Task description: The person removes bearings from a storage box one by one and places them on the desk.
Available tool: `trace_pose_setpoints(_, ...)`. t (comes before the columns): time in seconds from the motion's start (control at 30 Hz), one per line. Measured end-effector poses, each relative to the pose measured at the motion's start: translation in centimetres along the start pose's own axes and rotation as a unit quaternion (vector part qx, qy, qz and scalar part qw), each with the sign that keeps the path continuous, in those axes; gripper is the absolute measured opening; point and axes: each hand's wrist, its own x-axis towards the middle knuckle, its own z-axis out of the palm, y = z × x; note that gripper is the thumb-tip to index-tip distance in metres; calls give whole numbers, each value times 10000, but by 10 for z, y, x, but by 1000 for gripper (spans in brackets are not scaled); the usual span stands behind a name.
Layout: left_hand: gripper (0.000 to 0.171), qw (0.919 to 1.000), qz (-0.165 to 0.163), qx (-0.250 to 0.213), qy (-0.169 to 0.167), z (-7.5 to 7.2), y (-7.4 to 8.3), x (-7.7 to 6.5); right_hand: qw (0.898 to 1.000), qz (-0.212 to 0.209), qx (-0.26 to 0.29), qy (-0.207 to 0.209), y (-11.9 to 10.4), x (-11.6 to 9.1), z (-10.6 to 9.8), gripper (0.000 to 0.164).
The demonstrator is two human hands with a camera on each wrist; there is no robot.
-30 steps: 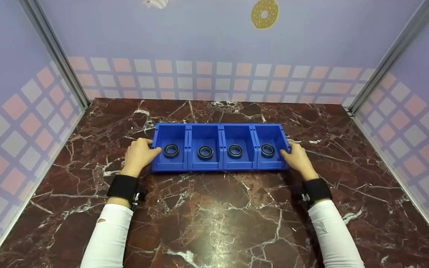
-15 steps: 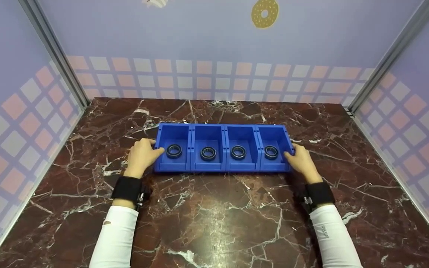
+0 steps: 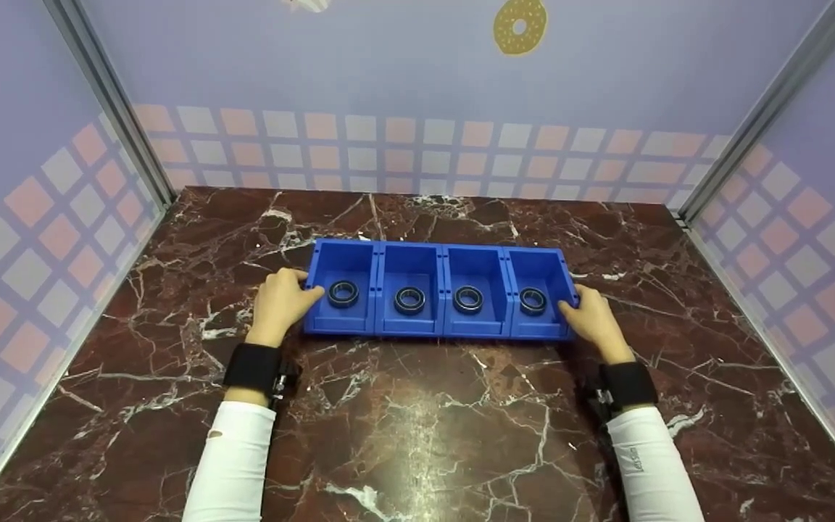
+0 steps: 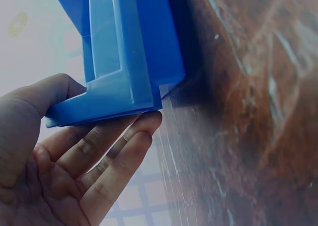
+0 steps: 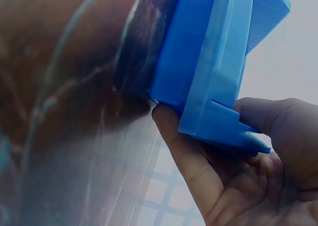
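A row of joined blue storage bins (image 3: 410, 326) spans the space between the two hands in the head view. Inside each compartment lies one dark ring-shaped bearing, such as the leftmost bearing (image 3: 343, 293) and the rightmost bearing (image 3: 533, 300). My left hand (image 3: 281, 304) grips the left end wall, thumb over the top edge and fingers against the outside. At the other end my right hand (image 3: 593, 322) pinches the right wall the same way. In the left wrist view the fingers (image 4: 119, 156) press along the bin's outer side; in the right wrist view a finger (image 5: 186, 161) reaches its lower edge.
The bins are over a dark red marbled tabletop (image 3: 417, 428). Purple panels with a checked band (image 3: 417, 145) enclose it at the back and both sides, joined by metal corner posts (image 3: 109, 94). Each wrist wears a black strap (image 3: 252, 366).
Both hands have shifted the row of bins a little to the right, its right end swinging slightly nearer. The bearings have travelled along in their compartments.
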Motion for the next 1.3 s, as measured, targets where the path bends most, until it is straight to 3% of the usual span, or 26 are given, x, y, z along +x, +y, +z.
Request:
trace_pose_setpoints(0.27,43,10000,-5,-4,1,-1,4,-4,9999,44,-3,-139,0,-2,-3,39)
trace_pose_setpoints(1.3,44,9999,6,114,13,-1,5,-3,9999,-97,72,-19,4,-2,-1,36)
